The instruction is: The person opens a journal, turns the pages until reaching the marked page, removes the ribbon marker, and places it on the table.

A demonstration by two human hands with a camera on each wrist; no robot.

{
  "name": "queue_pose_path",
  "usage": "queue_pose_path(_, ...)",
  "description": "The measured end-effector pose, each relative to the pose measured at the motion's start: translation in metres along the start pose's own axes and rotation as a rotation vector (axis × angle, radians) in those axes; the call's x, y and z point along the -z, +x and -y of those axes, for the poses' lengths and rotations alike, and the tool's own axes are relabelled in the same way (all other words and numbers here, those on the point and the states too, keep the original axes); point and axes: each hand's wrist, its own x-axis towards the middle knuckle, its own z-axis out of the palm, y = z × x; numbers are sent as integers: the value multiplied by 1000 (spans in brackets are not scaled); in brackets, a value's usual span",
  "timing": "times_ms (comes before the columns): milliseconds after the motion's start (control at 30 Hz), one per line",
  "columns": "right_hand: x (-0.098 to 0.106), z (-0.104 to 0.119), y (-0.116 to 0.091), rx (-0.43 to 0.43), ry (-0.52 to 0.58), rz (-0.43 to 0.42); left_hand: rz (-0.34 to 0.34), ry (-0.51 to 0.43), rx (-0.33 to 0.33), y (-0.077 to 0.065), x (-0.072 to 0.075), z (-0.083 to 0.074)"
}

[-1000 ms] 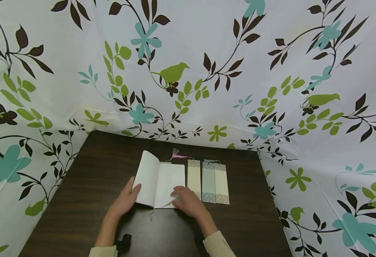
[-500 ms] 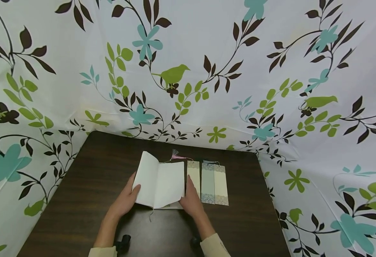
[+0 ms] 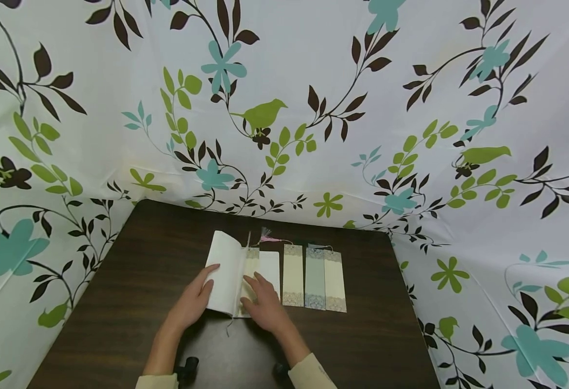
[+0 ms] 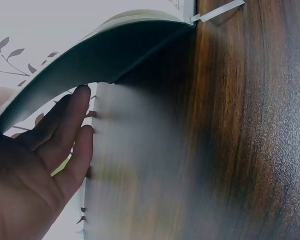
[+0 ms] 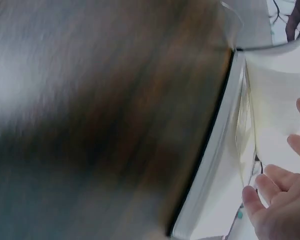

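Note:
An open book (image 3: 223, 273) with blank white pages and a dark cover (image 4: 105, 55) lies on the table. My left hand (image 3: 190, 302) grips its raised left side, thumb over the pages and fingers beneath the cover, as the left wrist view shows. A cream patterned bookmark (image 3: 252, 262) lies along the inner part of the right page. Over this bookmark and the page rests my right hand (image 3: 267, 309), its fingers spread. In the right wrist view the right hand (image 5: 282, 200) has loosely bent fingers beside a lifted page (image 5: 280, 100).
To the book's right lie a cream bookmark (image 3: 292, 275), a blue-grey bookmark (image 3: 315, 278) and another cream bookmark (image 3: 335, 281). A pink tassel (image 3: 267, 236) lies behind the book. The dark wood table (image 3: 377, 324) meets a patterned cloth (image 3: 284, 178) at the back.
My right hand went from the right page to the book's right edge, then left over the inner page. A page has turned leftward, and the cream bookmark inside now shows. The left hand keeps its hold.

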Motion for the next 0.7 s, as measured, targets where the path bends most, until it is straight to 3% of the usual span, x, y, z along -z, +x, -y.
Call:
queue_pose_path(133, -9, 4, -1, 29, -49, 51, 6, -5, 78, -3, 0, -4)
queue_pose_path(267, -16, 2, -1, 49, -92, 80, 8, -16, 109, -3, 1, -4)
queue_pose_path(400, -18, 0, -1, 55, -95, 95, -9, 15, 58, -2, 1, 0)
queue_pose_path(567, -18, -1, -1, 34, -18, 98, -26, 22, -24, 1, 0, 7)
queue_pose_path(700, -22, -3, 2, -31, 100, -6, -16, 2, -35, 3, -2, 9)
